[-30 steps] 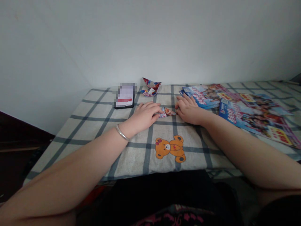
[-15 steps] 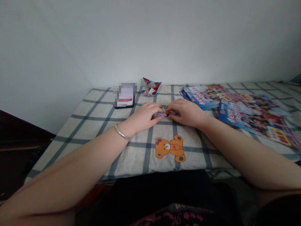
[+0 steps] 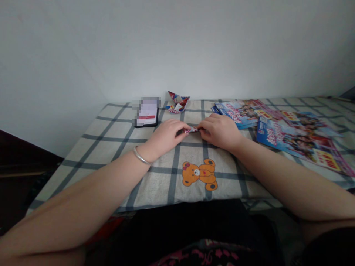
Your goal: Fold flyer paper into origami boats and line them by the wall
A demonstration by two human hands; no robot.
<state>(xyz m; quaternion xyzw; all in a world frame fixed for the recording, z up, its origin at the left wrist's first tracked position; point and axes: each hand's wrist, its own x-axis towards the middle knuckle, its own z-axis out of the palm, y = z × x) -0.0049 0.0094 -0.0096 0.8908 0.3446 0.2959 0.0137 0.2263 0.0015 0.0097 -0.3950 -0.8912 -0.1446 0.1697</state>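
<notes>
Between my two hands is a small piece of folded, colourfully printed paper (image 3: 191,129), mostly covered by my fingers. My left hand (image 3: 169,133), with a silver bangle at the wrist, pinches its left end between thumb and fingers. At the other end, my right hand (image 3: 219,130) grips the paper the same way, knuckles up. Both hands are low over the checked tablecloth (image 3: 155,184). Just beyond them stands a folded paper boat-like shape (image 3: 179,102) made of similar printed paper.
A phone (image 3: 146,113) with a partly blurred screen lies at the back left. Several printed flyers (image 3: 299,142) overlap on the right, beside my right forearm. An orange bear picture (image 3: 199,174) decorates the cloth near the front edge. The wall (image 3: 194,48) rises behind the table.
My fingers have shifted on the folded paper, which now shows as a thinner strip between them. My left hand has moved slightly away from me. The phone and flyers stay put.
</notes>
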